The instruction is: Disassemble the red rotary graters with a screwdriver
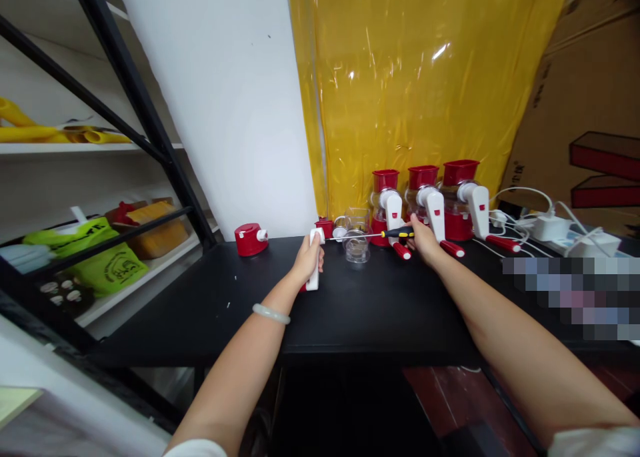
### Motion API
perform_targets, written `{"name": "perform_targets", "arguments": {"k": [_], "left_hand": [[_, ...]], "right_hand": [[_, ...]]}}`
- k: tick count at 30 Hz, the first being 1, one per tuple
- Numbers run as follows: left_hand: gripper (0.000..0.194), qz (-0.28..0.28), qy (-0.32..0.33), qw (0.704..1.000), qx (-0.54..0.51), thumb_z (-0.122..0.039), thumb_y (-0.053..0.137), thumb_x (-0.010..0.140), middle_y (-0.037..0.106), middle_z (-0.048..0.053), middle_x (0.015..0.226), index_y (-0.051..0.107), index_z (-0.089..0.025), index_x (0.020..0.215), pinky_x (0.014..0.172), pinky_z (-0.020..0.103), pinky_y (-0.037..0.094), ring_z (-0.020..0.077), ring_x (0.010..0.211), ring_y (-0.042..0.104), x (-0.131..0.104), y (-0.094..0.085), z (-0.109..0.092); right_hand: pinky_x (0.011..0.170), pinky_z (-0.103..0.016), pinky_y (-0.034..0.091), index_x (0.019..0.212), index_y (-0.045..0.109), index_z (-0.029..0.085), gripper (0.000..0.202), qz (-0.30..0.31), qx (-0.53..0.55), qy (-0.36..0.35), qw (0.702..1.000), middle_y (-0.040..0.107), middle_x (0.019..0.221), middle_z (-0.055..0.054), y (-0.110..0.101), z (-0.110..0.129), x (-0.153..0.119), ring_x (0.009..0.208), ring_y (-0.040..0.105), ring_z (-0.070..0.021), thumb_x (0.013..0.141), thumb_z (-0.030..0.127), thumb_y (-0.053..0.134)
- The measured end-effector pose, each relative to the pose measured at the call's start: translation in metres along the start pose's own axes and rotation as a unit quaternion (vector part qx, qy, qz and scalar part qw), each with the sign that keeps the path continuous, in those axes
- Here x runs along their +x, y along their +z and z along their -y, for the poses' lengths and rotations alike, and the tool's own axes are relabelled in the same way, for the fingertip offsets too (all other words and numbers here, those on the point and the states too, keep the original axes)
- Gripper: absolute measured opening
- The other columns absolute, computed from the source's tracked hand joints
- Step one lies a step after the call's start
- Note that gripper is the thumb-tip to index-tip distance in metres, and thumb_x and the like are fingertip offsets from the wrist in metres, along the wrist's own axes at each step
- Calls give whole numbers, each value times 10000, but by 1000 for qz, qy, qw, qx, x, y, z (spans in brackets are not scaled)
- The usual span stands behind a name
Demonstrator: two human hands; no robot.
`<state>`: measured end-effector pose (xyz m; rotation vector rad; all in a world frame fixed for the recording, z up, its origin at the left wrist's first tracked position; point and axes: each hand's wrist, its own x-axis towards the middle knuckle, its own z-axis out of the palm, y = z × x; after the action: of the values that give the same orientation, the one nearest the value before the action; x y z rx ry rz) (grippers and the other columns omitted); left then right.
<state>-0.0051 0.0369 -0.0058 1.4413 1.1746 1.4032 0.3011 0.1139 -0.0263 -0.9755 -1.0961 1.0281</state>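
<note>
My left hand (309, 262) is closed around a white crank handle (313, 281) with a bit of red showing at its lower end. In my right hand (421, 238) is a screwdriver (396, 233) with a black and yellow grip. Its shaft points left and its tip is at the upper end of the crank handle; whether it sits in a screw I cannot tell. Behind the shaft stand clear plastic parts (357, 247). A red base (251, 241) with a white knob rests to the left, and another red part (324, 226) is behind my left hand.
Three red-and-white hand-crank rotary graters (458, 223) stand along the back right of the black table (360, 317). White chargers and cables (550, 227) lie farther right. A shelf rack (165, 157) borders the left, and a yellow plastic sheet (425, 77) hangs behind.
</note>
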Motion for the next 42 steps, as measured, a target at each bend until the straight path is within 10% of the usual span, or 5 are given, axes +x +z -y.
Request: {"name": "perform_targets", "arguments": {"k": [8,16,24,31,42], "left_hand": [[545,-7,-4,1000,3,-769,452,830,439,-103,527,403,-236,936,327,187,365,81,349,407,1,0,1],[538,-10,3,1000,9,-767,452,830,435,-102,522,398,-239,918,323,195,372,88,352,409,2,0,1],[518,-13,-1,1000,-4,-744,462,845,446,-98,531,413,-237,942,337,183,363,84,361,421,0,-1,0],[515,-11,4,1000,6,-745,448,851,449,-98,535,403,-237,924,333,186,363,82,355,415,1,0,0],[505,-3,-4,1000,4,-735,445,860,442,-100,534,413,-237,937,347,180,359,78,355,413,-1,1,-1]], "right_hand": [[440,-258,401,772,552,237,211,34,91,-8,995,554,572,35,2,4,-2,434,466,-111,694,387,678],[399,-280,354,696,526,238,506,12,27,-15,999,407,417,40,0,1,-1,369,390,-128,773,739,539],[486,-258,430,805,566,248,287,53,145,18,988,590,610,42,3,7,-7,493,525,-120,632,378,753],[401,-268,360,695,531,231,523,16,25,-6,1000,490,457,28,1,3,-4,392,426,-120,754,750,562],[491,-281,456,795,526,251,243,44,119,26,992,567,625,29,2,8,-4,511,534,-139,729,451,646]]}}
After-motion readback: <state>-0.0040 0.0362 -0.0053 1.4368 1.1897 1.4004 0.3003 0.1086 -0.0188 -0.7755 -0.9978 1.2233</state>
